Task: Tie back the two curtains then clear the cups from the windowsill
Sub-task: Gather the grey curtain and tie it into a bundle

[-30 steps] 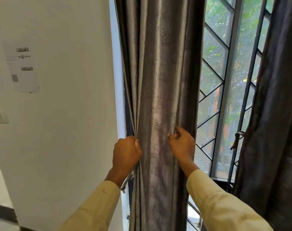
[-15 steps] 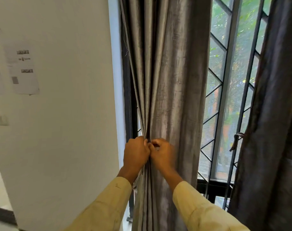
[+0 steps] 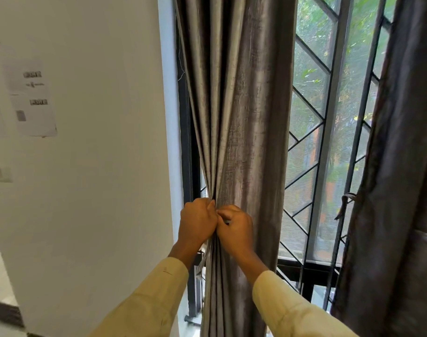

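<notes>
Head view: shiny grey pleated fabric curtain point(image 3: 241, 117) hanging at centre of frame, gathered narrow at lower centre. Left hand point(image 3: 198, 223) fisted tight around gathered folds; right hand point(image 3: 235, 228) touching it, fingers pinched on same folds. Second dark grey curtain point(image 3: 399, 190) at right edge. Metal window grille point(image 3: 329, 142) between them. Cups not visible.

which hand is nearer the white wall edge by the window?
Left. The left hand grips the gathered curtain on its wall side, just right of the white wall edge. The right hand touches it on the window side, farther from the wall.
</notes>
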